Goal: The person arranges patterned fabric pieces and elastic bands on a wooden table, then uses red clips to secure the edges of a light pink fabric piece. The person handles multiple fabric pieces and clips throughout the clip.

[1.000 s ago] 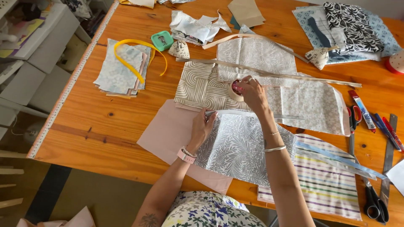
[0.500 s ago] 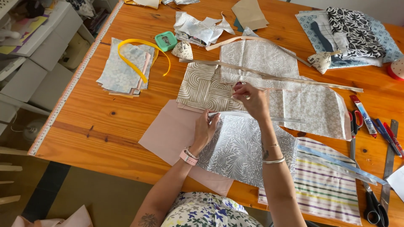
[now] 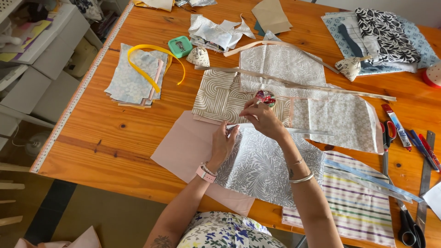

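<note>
My left hand [image 3: 223, 143] pinches the left end of a narrow pale strip [image 3: 298, 132] lying along the top edge of a grey leaf-print fabric [image 3: 266, 170]. My right hand [image 3: 262, 118] hovers just above that strip, thumb and forefinger pinched on what looks like a thin pin. A small round multicoloured pincushion [image 3: 265, 97] sits right behind its fingertips. Under the grey piece lies a pink fabric [image 3: 181, 147]. A beige wave-print piece [image 3: 216, 94] and a pale floral piece [image 3: 342, 121] lie beyond.
A striped fabric [image 3: 353, 206] and a blue strip [image 3: 372, 181] lie at my right. Black scissors [image 3: 406, 229], a metal ruler [image 3: 425, 183], pens [image 3: 422, 147] and red-handled scissors [image 3: 389, 133] line the right edge. A fabric stack with yellow ribbon [image 3: 154, 59] and a green box [image 3: 180, 46] sit left.
My right hand has drawn back from the pincushion toward the strip with its fingers pinched. My left hand has stayed on the strip's end.
</note>
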